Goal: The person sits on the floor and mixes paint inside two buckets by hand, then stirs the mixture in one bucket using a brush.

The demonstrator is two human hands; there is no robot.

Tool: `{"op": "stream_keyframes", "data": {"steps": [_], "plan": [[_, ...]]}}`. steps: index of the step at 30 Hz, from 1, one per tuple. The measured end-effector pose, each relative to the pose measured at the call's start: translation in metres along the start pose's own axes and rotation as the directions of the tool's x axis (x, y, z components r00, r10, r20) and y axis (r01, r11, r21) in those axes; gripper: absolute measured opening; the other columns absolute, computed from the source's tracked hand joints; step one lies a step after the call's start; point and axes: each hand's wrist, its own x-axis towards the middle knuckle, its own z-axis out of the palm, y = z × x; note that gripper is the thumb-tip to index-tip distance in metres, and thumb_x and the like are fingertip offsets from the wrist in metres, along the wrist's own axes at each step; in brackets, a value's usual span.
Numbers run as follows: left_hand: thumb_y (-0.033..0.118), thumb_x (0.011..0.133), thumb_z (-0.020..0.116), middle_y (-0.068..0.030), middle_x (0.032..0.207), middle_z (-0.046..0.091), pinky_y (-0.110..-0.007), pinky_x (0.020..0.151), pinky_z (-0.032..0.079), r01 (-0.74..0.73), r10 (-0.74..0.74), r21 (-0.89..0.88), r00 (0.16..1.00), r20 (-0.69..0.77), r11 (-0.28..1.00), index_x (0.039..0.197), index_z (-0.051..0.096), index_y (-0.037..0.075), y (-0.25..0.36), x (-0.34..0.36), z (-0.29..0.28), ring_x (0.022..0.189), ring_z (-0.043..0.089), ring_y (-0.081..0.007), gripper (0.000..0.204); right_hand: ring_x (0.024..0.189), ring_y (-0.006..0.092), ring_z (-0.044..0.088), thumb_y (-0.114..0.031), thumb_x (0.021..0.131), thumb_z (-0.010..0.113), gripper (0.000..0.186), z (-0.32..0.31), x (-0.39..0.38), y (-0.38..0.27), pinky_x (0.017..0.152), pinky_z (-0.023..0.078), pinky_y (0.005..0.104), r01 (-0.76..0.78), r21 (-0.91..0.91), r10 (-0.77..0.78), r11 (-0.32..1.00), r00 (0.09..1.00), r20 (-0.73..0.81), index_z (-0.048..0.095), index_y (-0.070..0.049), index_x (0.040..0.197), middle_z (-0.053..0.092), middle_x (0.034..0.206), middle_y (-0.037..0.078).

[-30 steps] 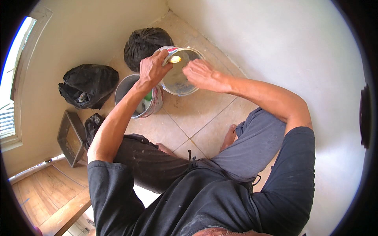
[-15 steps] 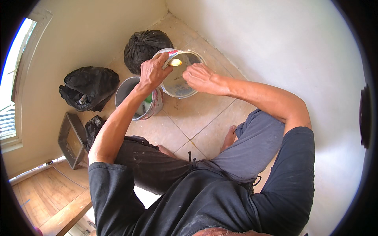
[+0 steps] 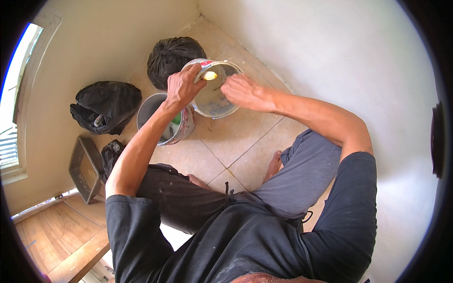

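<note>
Two buckets (image 3: 186, 133), three black bags (image 3: 175, 55), one grey tray (image 3: 88, 170), from where I stand. One left hand (image 3: 183, 87) grasping one yellow-ended object (image 3: 209, 75) at the rim of the far bucket (image 3: 214, 104); one right hand (image 3: 241, 91), fingers curled over that bucket's opening, can't tell around what.

No text readable. Round whitish plastic bucket (image 3: 220, 106), 12 o'clock: red-and-white printed patch (image 3: 204, 62) on outer wall, lettering too small. Second round whitish plastic bucket (image 3: 187, 130), 10 o'clock: smeared reddish marking (image 3: 189, 121) on side, illegible.
</note>
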Motion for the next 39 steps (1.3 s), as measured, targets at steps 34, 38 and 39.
{"op": "stream_keyframes", "data": {"steps": [34,38,39], "plan": [[0.025,0.079,0.073,-0.0144,0.103,0.070,-0.046,0.070,0.054,0.015,-0.015,-0.009,1.000,-0.002,1.000,0.110,0.064,0.008,0.002,0.001,-0.001,0.085,0.069,-0.0373,0.036,0.086,0.0364,0.068,-0.013,0.086,0.058,0.014,-0.008,0.007,-0.008,0.076,0.053,0.0475,0.007,0.103,-0.005,0.995,1.000,-0.021,0.066,-0.002,0.081,0.068,0.085,0.021],[0.024,0.079,0.073,-0.0143,0.103,0.070,-0.046,0.071,0.054,0.024,-0.024,-0.013,1.000,0.001,1.000,0.111,0.064,0.008,0.003,0.001,-0.001,0.086,0.069,-0.0372,0.037,0.088,0.0357,0.068,-0.012,0.086,0.057,0.013,-0.004,0.006,0.000,0.077,0.053,0.0466,-0.028,0.043,0.029,0.999,0.999,-0.022,0.066,-0.002,0.083,0.068,0.086,0.021],[0.024,0.079,0.073,-0.0142,0.103,0.070,-0.046,0.071,0.054,0.024,-0.023,-0.017,1.000,0.006,1.000,0.111,0.064,0.008,0.003,0.002,-0.001,0.086,0.069,-0.0372,0.038,0.088,0.0356,0.068,-0.012,0.086,0.057,0.014,-0.006,0.007,0.001,0.077,0.054,0.0463,-0.029,0.017,0.029,0.999,0.999,-0.013,0.067,-0.002,0.083,0.068,0.086,0.021]]}}
